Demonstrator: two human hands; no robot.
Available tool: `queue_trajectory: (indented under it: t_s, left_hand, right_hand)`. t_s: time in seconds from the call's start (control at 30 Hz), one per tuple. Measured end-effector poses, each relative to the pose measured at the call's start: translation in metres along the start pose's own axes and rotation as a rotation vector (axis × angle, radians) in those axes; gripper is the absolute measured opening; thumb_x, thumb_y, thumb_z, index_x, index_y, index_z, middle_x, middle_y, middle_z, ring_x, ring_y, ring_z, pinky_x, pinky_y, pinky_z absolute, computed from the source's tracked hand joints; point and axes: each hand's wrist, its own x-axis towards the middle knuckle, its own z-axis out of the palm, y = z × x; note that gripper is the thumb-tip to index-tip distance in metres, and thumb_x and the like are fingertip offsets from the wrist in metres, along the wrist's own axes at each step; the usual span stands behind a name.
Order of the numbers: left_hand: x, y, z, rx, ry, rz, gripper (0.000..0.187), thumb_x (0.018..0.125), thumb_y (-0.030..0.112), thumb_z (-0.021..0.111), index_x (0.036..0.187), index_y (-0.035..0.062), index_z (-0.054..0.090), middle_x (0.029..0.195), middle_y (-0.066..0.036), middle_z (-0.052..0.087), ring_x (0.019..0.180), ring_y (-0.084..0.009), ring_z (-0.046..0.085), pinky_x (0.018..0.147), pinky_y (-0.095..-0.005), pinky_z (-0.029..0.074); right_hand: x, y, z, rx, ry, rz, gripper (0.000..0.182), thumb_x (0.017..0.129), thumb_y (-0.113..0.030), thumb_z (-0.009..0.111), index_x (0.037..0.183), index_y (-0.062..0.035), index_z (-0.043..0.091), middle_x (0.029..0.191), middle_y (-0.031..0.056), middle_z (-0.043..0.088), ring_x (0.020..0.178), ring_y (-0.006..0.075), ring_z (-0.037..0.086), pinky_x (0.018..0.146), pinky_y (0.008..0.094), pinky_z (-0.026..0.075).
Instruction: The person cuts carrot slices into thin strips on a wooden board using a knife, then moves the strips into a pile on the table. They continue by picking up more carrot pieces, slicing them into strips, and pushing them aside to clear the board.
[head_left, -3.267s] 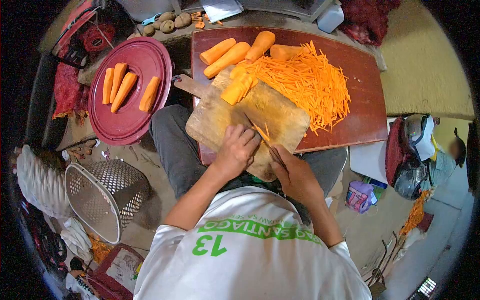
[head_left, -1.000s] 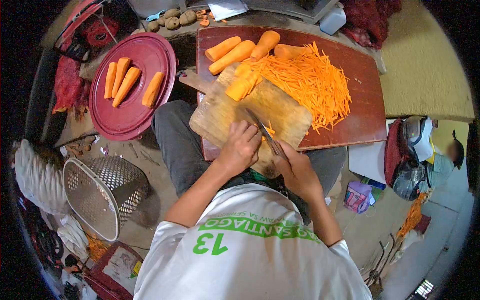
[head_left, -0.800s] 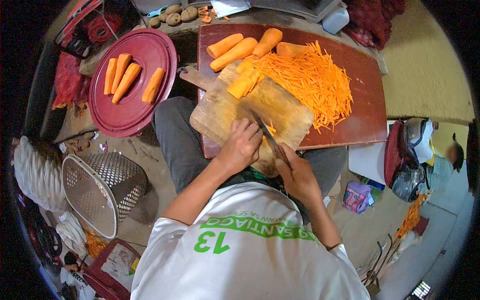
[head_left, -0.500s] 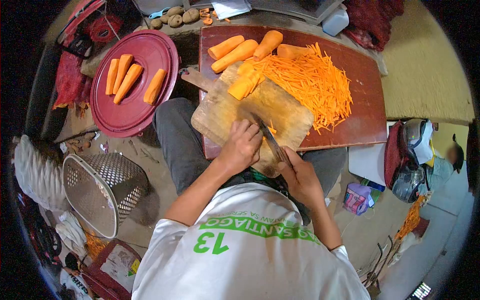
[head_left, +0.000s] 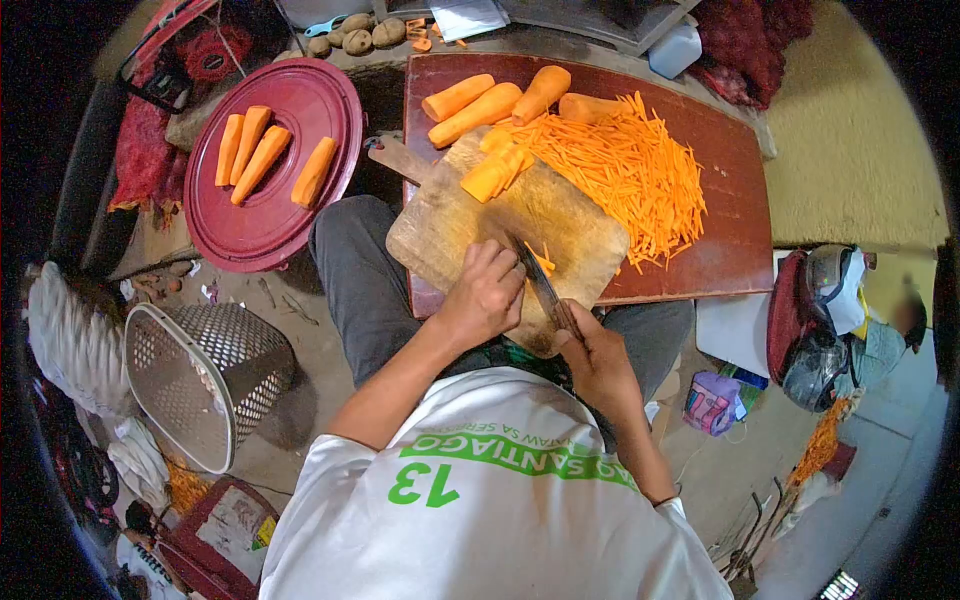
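Note:
My right hand (head_left: 597,358) grips a knife (head_left: 540,283) whose blade lies across the wooden cutting board (head_left: 462,215) on my lap. My left hand (head_left: 484,294) presses a small carrot piece (head_left: 541,262) against the board, right beside the blade; most of that piece is hidden by my fingers. Stacked carrot slabs (head_left: 493,172) wait at the board's far end. A heap of carrot strips (head_left: 625,170) covers the dark red tray (head_left: 735,220) under the board, with whole peeled carrots (head_left: 480,102) along its far edge.
A round red lid (head_left: 270,225) at the left carries several peeled carrots (head_left: 262,165). A metal mesh basket (head_left: 200,385) lies tipped on the floor. Potatoes (head_left: 355,38) sit beyond the tray. Bags (head_left: 815,320) and another person sit at the right.
The knife has kept working up and down against the carrot piece beside my left fingers. My hands stay in the same spot on the board; the view has shifted slightly.

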Motion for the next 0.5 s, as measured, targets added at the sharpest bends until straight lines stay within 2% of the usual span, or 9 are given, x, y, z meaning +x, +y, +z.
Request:
queue_trajectory:
  t_s: [0.1, 0.2, 0.23, 0.33, 0.43, 0.5]
  left_hand:
    - [0.001, -0.001, 0.003, -0.034, 0.060, 0.005, 0.029, 0.072, 0.000, 0.079, 0.100, -0.0019, 0.072, 0.098, -0.016, 0.059, 0.098, -0.0391, 0.058, 0.086, -0.0503, 0.049]
    - [0.004, 0.002, 0.000, -0.023, 0.060, -0.008, 0.017, 0.075, 0.000, 0.077, 0.090, -0.0019, 0.071, 0.094, -0.015, 0.059, 0.097, -0.0366, 0.057, 0.087, -0.0488, 0.047]
    - [0.005, 0.003, -0.001, -0.027, 0.064, -0.006, 0.020, 0.074, -0.001, 0.078, 0.093, -0.0020, 0.072, 0.095, -0.015, 0.060, 0.097, -0.0373, 0.058, 0.085, -0.0491, 0.048]
    - [0.003, 0.004, -0.006, -0.046, 0.096, -0.027, 0.024, 0.075, -0.002, 0.079, 0.098, -0.0021, 0.073, 0.096, -0.016, 0.062, 0.093, -0.0383, 0.059, 0.082, -0.0489, 0.049]
    - [0.001, 0.004, -0.002, -0.101, 0.188, -0.070, 0.016, 0.077, -0.002, 0.079, 0.092, -0.0016, 0.073, 0.090, -0.015, 0.061, 0.086, -0.0366, 0.059, 0.078, -0.0464, 0.049]
    - [0.002, 0.001, 0.000, -0.140, 0.277, -0.089, 0.011, 0.076, -0.002, 0.077, 0.085, -0.0011, 0.070, 0.085, -0.014, 0.058, 0.082, -0.0347, 0.058, 0.075, -0.0453, 0.048]
  right_hand:
    - [0.001, 0.001, 0.007, -0.068, 0.012, -0.001, 0.041, 0.107, -0.018, 0.060, 0.146, -0.0066, 0.053, 0.113, 0.0307, 0.073, 0.106, 0.0537, 0.070, 0.087, 0.0588, 0.056]
    - [0.008, 0.007, 0.009, -0.068, 0.043, -0.056, 0.042, 0.106, -0.017, 0.062, 0.145, -0.0062, 0.053, 0.117, 0.0312, 0.072, 0.108, 0.0534, 0.070, 0.089, 0.0585, 0.056]
    - [0.010, 0.008, 0.009, -0.057, 0.052, -0.082, 0.042, 0.106, -0.017, 0.062, 0.145, -0.0059, 0.053, 0.119, 0.0314, 0.072, 0.109, 0.0533, 0.069, 0.089, 0.0583, 0.056]
    - [0.003, -0.006, -0.002, 0.017, 0.071, -0.077, 0.039, 0.106, -0.012, 0.062, 0.142, 0.0014, 0.058, 0.114, 0.0292, 0.072, 0.110, 0.0462, 0.073, 0.091, 0.0438, 0.057]
    - [-0.006, -0.003, -0.006, 0.087, 0.138, -0.078, 0.039, 0.106, -0.012, 0.063, 0.143, 0.0013, 0.060, 0.112, 0.0278, 0.072, 0.109, 0.0390, 0.076, 0.092, 0.0406, 0.056]
    - [-0.013, 0.001, -0.008, 0.071, 0.106, -0.034, 0.037, 0.106, -0.011, 0.063, 0.141, 0.0011, 0.061, 0.112, 0.0270, 0.072, 0.108, 0.0342, 0.077, 0.091, 0.0390, 0.056]
